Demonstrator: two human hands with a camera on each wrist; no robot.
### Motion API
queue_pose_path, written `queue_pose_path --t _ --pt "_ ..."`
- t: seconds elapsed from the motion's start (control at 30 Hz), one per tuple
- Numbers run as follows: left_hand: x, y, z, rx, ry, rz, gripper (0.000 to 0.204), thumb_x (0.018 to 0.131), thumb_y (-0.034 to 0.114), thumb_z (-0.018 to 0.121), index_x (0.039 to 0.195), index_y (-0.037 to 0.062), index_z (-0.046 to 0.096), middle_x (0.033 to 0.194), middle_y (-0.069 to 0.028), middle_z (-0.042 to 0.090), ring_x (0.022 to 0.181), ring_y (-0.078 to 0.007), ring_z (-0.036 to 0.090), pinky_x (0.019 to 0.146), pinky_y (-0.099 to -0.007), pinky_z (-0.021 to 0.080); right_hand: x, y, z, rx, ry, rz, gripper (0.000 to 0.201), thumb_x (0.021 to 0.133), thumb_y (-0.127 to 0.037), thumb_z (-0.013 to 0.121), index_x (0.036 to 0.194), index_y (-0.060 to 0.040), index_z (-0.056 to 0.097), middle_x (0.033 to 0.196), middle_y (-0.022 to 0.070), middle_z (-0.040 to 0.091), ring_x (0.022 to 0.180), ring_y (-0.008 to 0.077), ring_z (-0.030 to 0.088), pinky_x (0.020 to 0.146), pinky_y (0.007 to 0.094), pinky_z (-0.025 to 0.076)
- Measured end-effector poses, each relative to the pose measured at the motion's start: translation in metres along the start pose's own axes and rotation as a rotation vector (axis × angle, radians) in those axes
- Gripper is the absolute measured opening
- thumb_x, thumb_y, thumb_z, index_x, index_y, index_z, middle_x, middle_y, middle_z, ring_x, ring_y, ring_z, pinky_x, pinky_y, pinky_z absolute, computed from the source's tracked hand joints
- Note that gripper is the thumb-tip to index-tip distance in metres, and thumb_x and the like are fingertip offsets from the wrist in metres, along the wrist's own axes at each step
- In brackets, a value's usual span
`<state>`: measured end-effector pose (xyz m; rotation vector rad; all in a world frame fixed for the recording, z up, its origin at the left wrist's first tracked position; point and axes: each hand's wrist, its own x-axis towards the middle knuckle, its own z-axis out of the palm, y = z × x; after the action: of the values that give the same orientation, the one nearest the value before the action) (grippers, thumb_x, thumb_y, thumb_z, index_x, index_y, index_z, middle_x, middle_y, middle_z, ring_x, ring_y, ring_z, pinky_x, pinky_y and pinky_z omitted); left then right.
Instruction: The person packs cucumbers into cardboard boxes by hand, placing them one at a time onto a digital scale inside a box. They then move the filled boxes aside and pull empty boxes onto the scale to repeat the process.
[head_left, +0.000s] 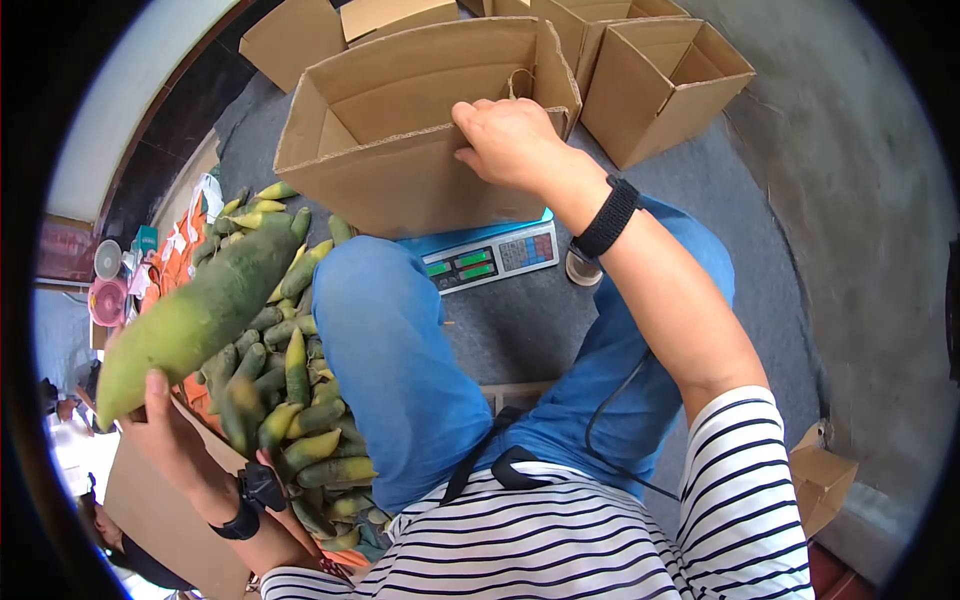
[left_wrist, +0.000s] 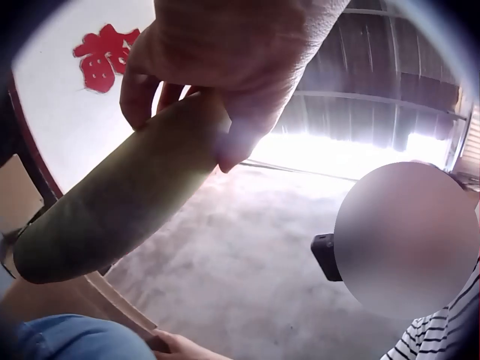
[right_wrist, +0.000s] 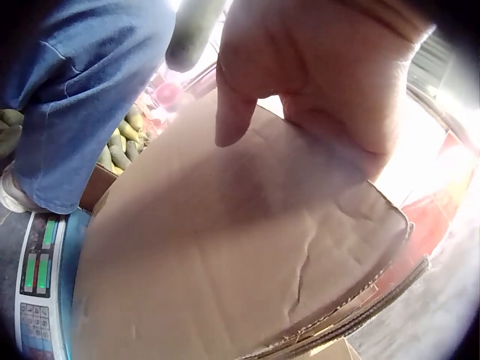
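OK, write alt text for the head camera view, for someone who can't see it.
A person's left hand holds up a large green radish while the right hand grips the near rim of an open cardboard box on a digital scale. More green radishes lie piled to the left; other cardboard boxes stand behind.

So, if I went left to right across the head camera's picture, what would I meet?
A round pink thing, the left hand, the heap of vegetables, the scale, the right wristband, then the grey wall. The box and the big held vegetable overlap too much to place.
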<state>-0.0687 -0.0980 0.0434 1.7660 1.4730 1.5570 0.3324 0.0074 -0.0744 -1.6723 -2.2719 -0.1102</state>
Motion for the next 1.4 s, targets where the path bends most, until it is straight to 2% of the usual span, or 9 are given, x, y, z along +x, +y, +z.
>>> queue_pose_path --t 0.33,0.4,0.43,0.53,0.63,0.77,0.97,1.03,1.4 --pt "0.086 0.035 0.081 -0.138 0.097 0.229 0.032 0.091 0.015 0.063 0.112 -0.0097 0.06 0.116 -0.0139 0.06 0.104 -0.0199 0.06 0.094 -0.0321 0.047 -0.005 0.003 -0.001 -0.057 -0.004 0.011 0.03 0.081 -0.027 0.069 0.097 -0.0043 0.057 0.091 0.0126 0.067 0.088 0.0303 0.067 0.076 0.0414 0.052" --pt "0.104 0.037 0.108 0.345 -0.062 0.646 0.03 0.087 0.018 0.069 0.104 -0.0072 0.067 0.104 -0.0131 0.067 0.094 -0.0169 0.064 0.087 -0.0302 0.05 -0.005 0.003 -0.003 -0.04 -0.023 0.005 0.029 0.082 -0.027 0.069 0.096 -0.0045 0.058 0.091 0.0126 0.067 0.088 0.03 0.067 0.076 0.0411 0.052" --pt "0.092 0.053 0.148 0.095 -0.07 0.354 0.038 0.083 0.024 0.075 0.105 -0.0054 0.067 0.098 -0.0118 0.068 0.09 -0.0154 0.064 0.085 -0.0287 0.049 -0.004 0.002 -0.004 -0.04 -0.023 0.006 0.029 0.082 -0.027 0.069 0.096 -0.0045 0.058 0.091 0.0126 0.067 0.088 0.03 0.067 0.076 0.0411 0.052" --pt "0.094 0.035 0.209 0.521 -0.235 0.516 0.042 0.081 0.035 0.075 0.103 0.0008 0.065 0.093 -0.0118 0.067 0.085 -0.0206 0.064 0.079 -0.0312 0.049 -0.005 -0.001 -0.006 -0.046 -0.064 0.015 0.028 0.082 -0.027 0.068 0.096 -0.0046 0.058 0.091 0.0125 0.067 0.088 0.03 0.067 0.076 0.041 0.053" --pt "0.077 0.029 0.235 0.517 -0.431 0.535 0.044 0.085 0.034 0.07 0.108 -0.0017 0.06 0.101 -0.0201 0.063 0.096 -0.0316 0.062 0.084 -0.0378 0.048 -0.003 0.0 -0.005 -0.039 -0.082 0.035 0.027 0.082 -0.026 0.067 0.096 -0.0046 0.059 0.089 0.0118 0.067 0.088 0.0298 0.067 0.076 0.0411 0.053" --pt "0.048 0.025 0.221 0.44 -0.67 0.342 0.042 0.087 0.032 0.068 0.109 -0.0022 0.059 0.103 -0.0214 0.062 0.097 -0.0334 0.061 0.085 -0.0387 0.048 -0.004 0.001 -0.003 -0.055 -0.084 0.056 0.026 0.081 -0.027 0.068 0.094 -0.0055 0.061 0.089 0.0114 0.068 0.086 0.029 0.068 0.074 0.0407 0.053" --pt "0.017 0.002 0.171 0.554 -1.014 0.333 0.038 0.084 0.029 0.069 0.105 -0.0014 0.06 0.103 -0.0195 0.062 0.099 -0.0365 0.059 0.087 -0.0405 0.047 -0.001 0.003 -0.006 -0.115 -0.036 0.049 0.019 0.078 -0.012 0.062 0.097 -0.006 0.064 0.087 0.01 0.071 0.083 0.0265 0.07 0.072 0.0379 0.053" --pt "0.006 -0.007 0.163 0.558 -0.998 0.324 0.038 0.083 0.029 0.069 0.105 -0.001 0.06 0.103 -0.019 0.062 0.099 -0.0362 0.059 0.088 -0.0405 0.046 -0.002 0.007 -0.007 -0.041 -0.062 0.054 0.029 0.08 -0.026 0.069 0.097 -0.0041 0.06 0.093 0.0127 0.067 0.09 0.0302 0.066 0.078 0.0412 0.052" --pt "-0.005 -0.022 0.134 0.532 -0.835 0.3 0.032 0.082 0.024 0.069 0.102 0.0009 0.061 0.105 -0.015 0.062 0.1 -0.0336 0.058 0.088 -0.0388 0.046 -0.002 0.018 -0.024 0.02 0.361 0.088 0.026 0.08 -0.021 0.068 0.099 -0.0051 0.06 0.107 0.0157 0.061 0.097 0.0332 0.061 0.083 0.0451 0.049"
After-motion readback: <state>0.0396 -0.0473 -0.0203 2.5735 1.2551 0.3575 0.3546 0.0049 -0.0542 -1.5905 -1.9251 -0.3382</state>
